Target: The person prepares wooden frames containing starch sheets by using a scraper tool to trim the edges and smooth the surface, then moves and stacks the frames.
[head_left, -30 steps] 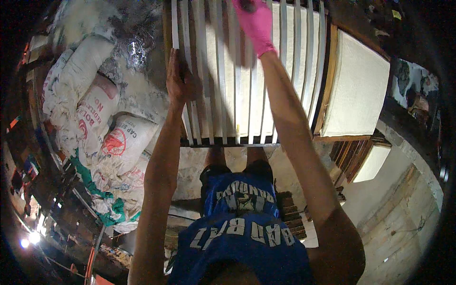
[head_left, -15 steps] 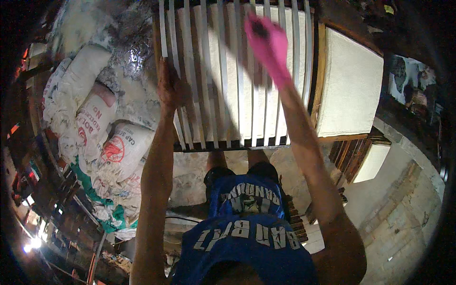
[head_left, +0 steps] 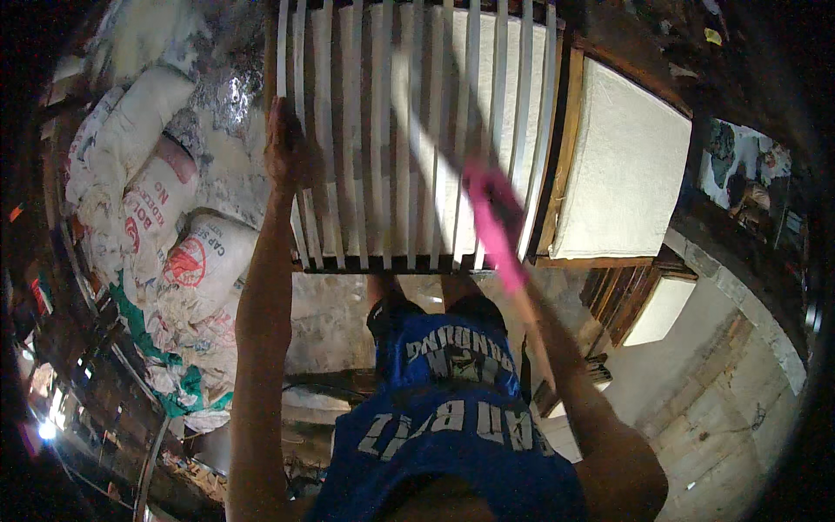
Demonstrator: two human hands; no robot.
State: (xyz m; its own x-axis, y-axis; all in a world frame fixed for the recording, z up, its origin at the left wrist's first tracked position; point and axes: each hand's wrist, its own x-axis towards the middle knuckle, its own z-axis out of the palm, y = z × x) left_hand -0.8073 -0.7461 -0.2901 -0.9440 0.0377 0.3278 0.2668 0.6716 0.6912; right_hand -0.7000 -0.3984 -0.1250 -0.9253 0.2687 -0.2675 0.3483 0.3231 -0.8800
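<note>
A frame of pale parallel slats (head_left: pixel 384 130) lies over a whitish sheet in front of me. My left hand (head_left: pixel 287 152), bare and in shadow, holds the left edge of this slatted frame. Above the near right part of the slats is my right hand (head_left: pixel 494 217), in a pink glove and smeared by motion. Its fingers look closed around something dark that I cannot make out. Shadows fall across the slats and the sheet.
A wood-edged white panel (head_left: pixel 622 165) adjoins the frame on the right. Below it stand stacked wooden frames (head_left: pixel 622 300). Several filled white sacks (head_left: pixel 204 252) lie on the left, with green material (head_left: pixel 187 387) near them. A low concrete ledge (head_left: pixel 748 313) runs along the right.
My right hand has swept back toward me, from the far part of the slats to the near right part. My left hand stays on the frame's edge. The whole view has shifted slightly.
</note>
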